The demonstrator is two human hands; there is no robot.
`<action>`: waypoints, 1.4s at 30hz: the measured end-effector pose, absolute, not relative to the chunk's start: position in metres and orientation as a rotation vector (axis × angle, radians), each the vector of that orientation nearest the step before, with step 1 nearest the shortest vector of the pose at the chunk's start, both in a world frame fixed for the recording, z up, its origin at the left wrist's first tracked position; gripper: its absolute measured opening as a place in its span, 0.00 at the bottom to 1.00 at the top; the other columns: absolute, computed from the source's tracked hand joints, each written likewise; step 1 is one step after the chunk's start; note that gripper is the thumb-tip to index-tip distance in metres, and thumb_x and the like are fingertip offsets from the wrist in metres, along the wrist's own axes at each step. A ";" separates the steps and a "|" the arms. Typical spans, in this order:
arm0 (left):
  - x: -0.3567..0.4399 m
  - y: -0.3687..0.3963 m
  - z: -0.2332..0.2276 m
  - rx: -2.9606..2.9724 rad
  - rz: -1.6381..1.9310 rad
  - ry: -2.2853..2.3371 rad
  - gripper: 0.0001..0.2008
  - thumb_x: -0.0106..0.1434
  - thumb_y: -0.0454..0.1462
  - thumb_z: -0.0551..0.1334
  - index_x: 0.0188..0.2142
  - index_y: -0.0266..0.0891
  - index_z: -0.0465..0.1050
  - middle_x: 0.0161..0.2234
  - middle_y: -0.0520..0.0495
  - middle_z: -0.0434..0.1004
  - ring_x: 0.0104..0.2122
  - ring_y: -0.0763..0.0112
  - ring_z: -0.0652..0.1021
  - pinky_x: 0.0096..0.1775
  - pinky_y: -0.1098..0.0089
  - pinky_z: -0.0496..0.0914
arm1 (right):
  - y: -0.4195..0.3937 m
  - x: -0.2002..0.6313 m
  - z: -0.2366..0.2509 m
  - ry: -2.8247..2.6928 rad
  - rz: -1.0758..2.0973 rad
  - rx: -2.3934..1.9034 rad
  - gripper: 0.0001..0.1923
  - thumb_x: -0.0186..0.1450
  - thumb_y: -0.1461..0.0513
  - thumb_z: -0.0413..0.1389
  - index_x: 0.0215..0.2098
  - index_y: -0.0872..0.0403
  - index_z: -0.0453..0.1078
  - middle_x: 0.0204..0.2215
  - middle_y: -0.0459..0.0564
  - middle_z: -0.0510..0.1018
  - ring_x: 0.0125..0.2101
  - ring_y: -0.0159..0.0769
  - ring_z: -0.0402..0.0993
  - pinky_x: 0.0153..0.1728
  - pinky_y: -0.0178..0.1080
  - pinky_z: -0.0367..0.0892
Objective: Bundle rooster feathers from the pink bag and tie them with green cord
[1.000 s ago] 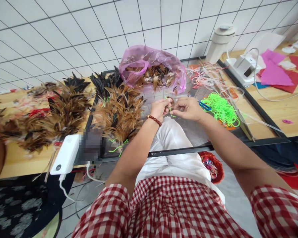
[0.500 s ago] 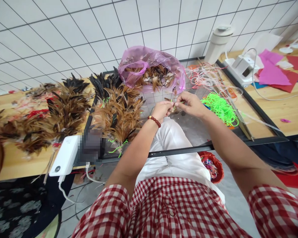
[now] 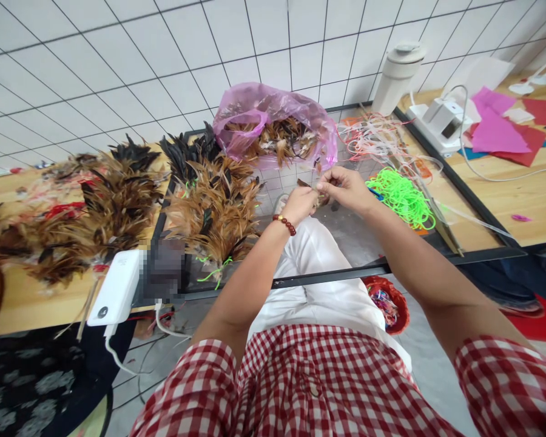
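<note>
Red-and-white checked short sleeves [image 3: 300,388], white trousers [image 3: 321,276] (dark-red bead bracelet [image 3: 285,224], left wrist)

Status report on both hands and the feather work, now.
Left hand and right hand together, fingers pinching a small feather bundle. Green cords right of the hands, tied feather pile left. Nothing between.

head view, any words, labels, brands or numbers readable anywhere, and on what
No text reads clearly.
White power bank: a small round dark mark near its lower end, too small to read.
Blurred-out patch beside it: unreadable.
White device at the back right: no legible label.
</note>
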State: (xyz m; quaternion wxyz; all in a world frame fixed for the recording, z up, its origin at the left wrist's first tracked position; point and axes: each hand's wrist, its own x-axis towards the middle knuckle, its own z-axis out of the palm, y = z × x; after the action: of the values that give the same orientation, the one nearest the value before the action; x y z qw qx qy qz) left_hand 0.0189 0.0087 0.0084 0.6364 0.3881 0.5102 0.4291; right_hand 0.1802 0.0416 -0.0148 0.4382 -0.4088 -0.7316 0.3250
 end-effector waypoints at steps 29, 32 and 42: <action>0.008 0.018 0.006 0.879 1.138 1.100 0.12 0.47 0.22 0.72 0.31 0.33 0.78 0.24 0.52 0.80 0.24 0.81 0.76 0.31 0.78 0.70 | 0.046 0.176 -0.023 -1.652 1.201 -0.939 0.12 0.61 0.54 0.62 0.37 0.53 0.71 0.29 0.45 0.76 0.28 0.31 0.71 0.33 0.37 0.71; 0.011 0.021 -0.001 1.012 1.181 1.145 0.12 0.49 0.24 0.70 0.34 0.34 0.80 0.24 0.52 0.80 0.26 0.78 0.77 0.37 0.73 0.73 | 0.048 0.175 -0.026 -1.605 1.234 -0.965 0.11 0.59 0.58 0.64 0.37 0.52 0.71 0.28 0.44 0.77 0.27 0.30 0.72 0.33 0.36 0.71; 0.004 0.025 -0.028 1.902 1.351 1.300 0.18 0.58 0.26 0.64 0.44 0.42 0.85 0.41 0.46 0.87 0.41 0.68 0.84 0.47 0.68 0.75 | 0.043 0.173 -0.019 -1.649 1.330 -0.953 0.18 0.53 0.50 0.71 0.34 0.54 0.80 0.30 0.48 0.83 0.31 0.34 0.75 0.39 0.38 0.72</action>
State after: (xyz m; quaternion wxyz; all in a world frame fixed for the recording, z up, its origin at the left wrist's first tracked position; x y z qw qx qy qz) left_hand 0.0038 0.0247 -0.0278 0.2332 0.6925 0.4732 0.4920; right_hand 0.1727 0.0425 -0.0186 0.3977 -0.3765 -0.6513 0.5253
